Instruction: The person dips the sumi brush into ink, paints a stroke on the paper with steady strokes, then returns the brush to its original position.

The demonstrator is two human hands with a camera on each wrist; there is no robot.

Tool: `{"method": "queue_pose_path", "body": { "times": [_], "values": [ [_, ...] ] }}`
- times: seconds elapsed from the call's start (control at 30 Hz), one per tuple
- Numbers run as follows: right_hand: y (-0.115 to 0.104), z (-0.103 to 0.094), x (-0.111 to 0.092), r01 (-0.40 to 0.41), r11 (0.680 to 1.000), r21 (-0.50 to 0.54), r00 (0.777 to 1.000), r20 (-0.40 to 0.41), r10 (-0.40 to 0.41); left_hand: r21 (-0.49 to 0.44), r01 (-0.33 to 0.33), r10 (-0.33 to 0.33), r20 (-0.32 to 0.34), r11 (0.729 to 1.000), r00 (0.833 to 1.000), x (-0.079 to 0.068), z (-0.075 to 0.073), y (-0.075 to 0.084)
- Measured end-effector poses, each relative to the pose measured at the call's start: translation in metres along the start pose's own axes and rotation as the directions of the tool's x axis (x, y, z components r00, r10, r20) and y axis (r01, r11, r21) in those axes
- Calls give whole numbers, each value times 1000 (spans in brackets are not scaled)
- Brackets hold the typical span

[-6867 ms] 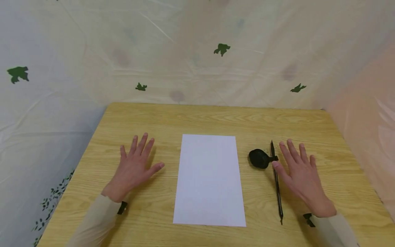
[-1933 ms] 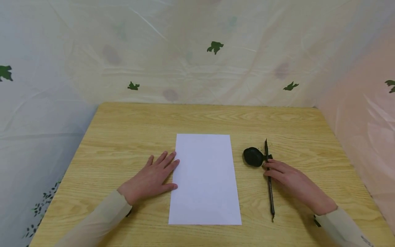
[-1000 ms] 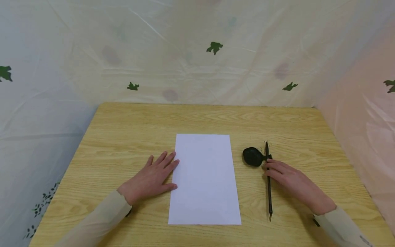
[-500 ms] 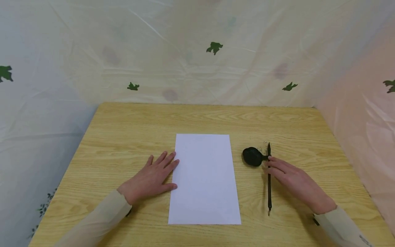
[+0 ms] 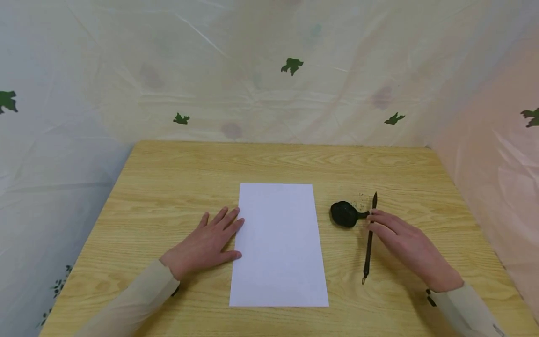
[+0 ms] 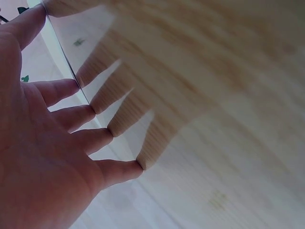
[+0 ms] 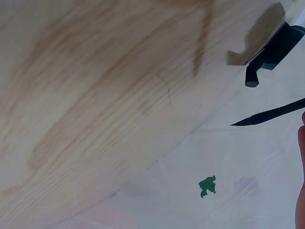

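My right hand [image 5: 408, 241] pinches a black calligraphy brush [image 5: 368, 252] around its upper middle. The pointed tip faces the far side and the hanging loop the near side. In the right wrist view the brush [image 7: 267, 115] is held off the table, apart from the black ink dish [image 7: 276, 47]; only a sliver of the hand [image 7: 300, 162] shows. From above, the ink dish [image 5: 343, 214] lies left of the brush, its short handle towards my fingers. My left hand [image 5: 206, 248] lies with spread fingers on the left edge of white paper [image 5: 278, 248]; its fingertips [image 6: 138, 164] touch down in the left wrist view.
The wooden table [image 5: 185, 164] bears everything. Small dark specks [image 5: 360, 203] lie beside the dish. Pale sheeting [image 5: 252, 93] with green bird-shaped patches [image 5: 292, 66] hangs behind the table and along both sides.
My left hand moved from bare table to the paper's edge. My right hand reached the brush, pinched it and lifted it off the dish's handle, tilting it with its tip shifted right.
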State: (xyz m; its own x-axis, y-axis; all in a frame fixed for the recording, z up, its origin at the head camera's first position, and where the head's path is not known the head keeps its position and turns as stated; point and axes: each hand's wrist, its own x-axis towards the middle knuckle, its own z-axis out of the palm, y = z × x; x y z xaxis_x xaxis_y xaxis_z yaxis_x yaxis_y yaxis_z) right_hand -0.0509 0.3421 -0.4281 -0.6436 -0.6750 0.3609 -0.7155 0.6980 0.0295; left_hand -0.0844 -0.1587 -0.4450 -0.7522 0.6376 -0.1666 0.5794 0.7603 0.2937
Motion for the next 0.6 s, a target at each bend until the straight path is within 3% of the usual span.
{"method": "queue_pose_path", "body": {
  "times": [0.27,0.43,0.6],
  "values": [
    [-5,-3,10,43,999,-7,986,-163,-44,7,-2,2,-4,1000,1000,0,1,-1],
    [-10,-7,23,86,996,9,948,-307,-79,12,1,-1,-2,1000,1000,1,2,-1],
    [-16,-10,36,75,996,56,899,-435,-43,10,-2,2,-7,1000,1000,0,2,-1]
  ]
}}
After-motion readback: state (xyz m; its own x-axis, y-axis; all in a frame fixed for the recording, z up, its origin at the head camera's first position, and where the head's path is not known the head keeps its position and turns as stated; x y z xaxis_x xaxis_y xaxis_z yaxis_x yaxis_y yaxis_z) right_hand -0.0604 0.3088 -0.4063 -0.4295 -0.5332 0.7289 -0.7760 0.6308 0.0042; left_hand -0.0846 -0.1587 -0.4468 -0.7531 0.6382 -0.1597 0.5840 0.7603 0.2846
